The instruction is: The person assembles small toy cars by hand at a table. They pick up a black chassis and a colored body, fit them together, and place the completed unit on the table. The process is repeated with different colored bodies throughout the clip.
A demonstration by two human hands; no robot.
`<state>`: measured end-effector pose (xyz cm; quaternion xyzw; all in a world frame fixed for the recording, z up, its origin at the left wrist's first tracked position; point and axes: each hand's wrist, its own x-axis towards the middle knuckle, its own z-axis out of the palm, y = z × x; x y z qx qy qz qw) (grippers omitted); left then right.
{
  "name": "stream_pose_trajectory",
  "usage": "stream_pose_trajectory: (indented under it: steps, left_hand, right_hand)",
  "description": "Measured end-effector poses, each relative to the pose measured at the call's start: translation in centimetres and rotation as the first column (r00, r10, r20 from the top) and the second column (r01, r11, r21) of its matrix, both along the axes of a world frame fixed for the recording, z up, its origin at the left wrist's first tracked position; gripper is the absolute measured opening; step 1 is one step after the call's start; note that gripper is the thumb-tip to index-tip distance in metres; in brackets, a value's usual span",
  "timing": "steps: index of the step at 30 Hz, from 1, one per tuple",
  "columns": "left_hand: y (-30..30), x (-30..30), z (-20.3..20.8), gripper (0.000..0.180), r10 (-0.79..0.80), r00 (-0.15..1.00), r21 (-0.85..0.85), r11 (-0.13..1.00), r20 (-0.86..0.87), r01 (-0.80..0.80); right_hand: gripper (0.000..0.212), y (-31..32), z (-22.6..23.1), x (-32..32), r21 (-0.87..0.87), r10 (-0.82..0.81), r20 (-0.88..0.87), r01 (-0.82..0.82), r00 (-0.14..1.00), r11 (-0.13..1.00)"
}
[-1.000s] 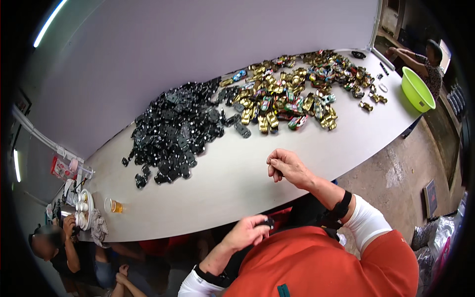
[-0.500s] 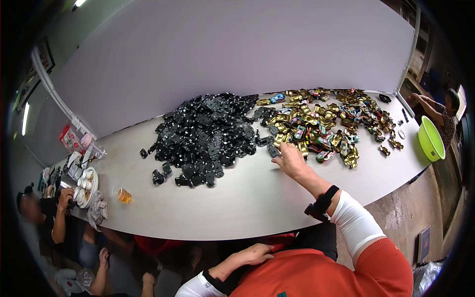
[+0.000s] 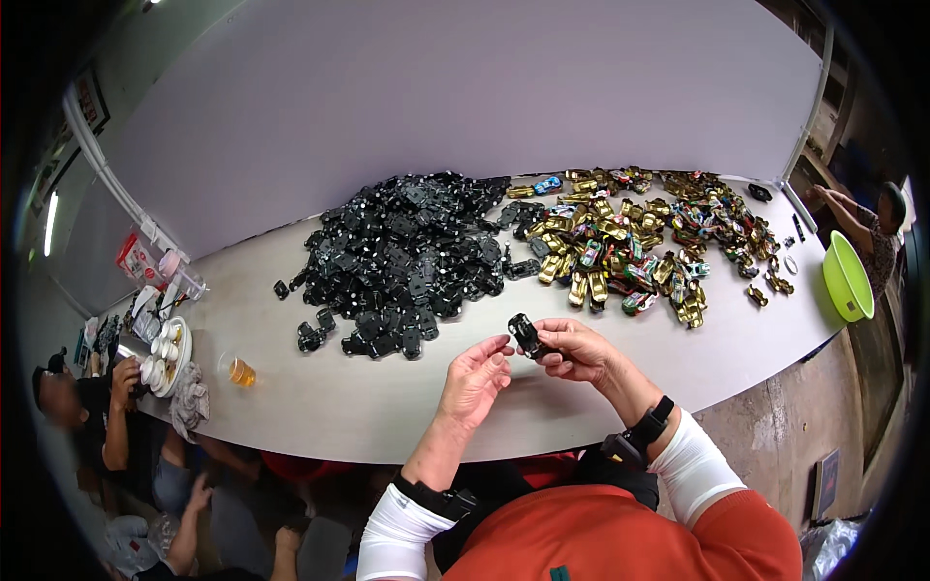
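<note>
My right hand (image 3: pixel 578 352) is closed on a black toy car chassis (image 3: pixel 525 335), holding it tilted above the near part of the table. Just left of it my left hand (image 3: pixel 475 381) is raised, its fingers half bent and apart, with nothing visible in them. The fingertips come close to the chassis; whether they touch it I cannot tell. Beyond my hands lies a large heap of black toy car chassis (image 3: pixel 407 252). To its right spreads a pile of gold and multicoloured toy car bodies (image 3: pixel 605 237).
A cup of amber drink (image 3: pixel 239 373) and a white tray with cups (image 3: pixel 180 380) stand at the left, beside a crumpled cloth (image 3: pixel 190 402). A green basin (image 3: pixel 846 277) is at the right edge. People sit at the lower left, and another person (image 3: pixel 877 237) is at the far right.
My right hand has drawn back from the pile's near edge, carrying a black chassis. My left hand has risen from my lap to meet it over the table.
</note>
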<state>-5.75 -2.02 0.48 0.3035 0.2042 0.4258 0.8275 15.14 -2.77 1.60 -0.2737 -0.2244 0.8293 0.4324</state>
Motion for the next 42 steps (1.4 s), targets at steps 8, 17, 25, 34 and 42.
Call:
stream_pose_trajectory:
  steps: [8,17,25,34,42]
  left_hand:
    - [-0.5,1.8,-1.1,0.03,-0.152,0.978,-0.006,0.988,0.143,0.154]
    - [-1.4,0.3,-2.7,0.023,-0.036,0.991,-0.124,0.991,0.13,0.053]
    - [-2.8,0.1,-3.9,0.024,0.003,0.989,-0.15,0.988,0.147,0.019]
    - [-2.9,-0.2,-4.8,0.025,0.0,0.979,-0.117,0.993,0.204,0.024]
    - [-3.4,0.1,-3.6,0.028,-0.019,0.991,-0.078,0.996,0.134,0.029]
  right_hand:
    - [0.016,-2.1,-0.4,-0.2,-0.001,0.113,-0.027,-0.113,0.993,0.994]
    - [0.015,-0.8,-0.4,5.0,0.62,-0.611,0.784,-0.081,0.111,0.781]
    - [0.024,1.1,-1.7,7.2,0.542,-0.576,0.727,-0.203,-0.375,0.816]
    - [0.011,-1.1,0.6,7.0,0.583,-0.614,0.739,0.193,0.278,0.789]
    - [0.014,-1.2,1.7,5.7,-0.017,-0.062,0.29,0.07,0.955,0.997]
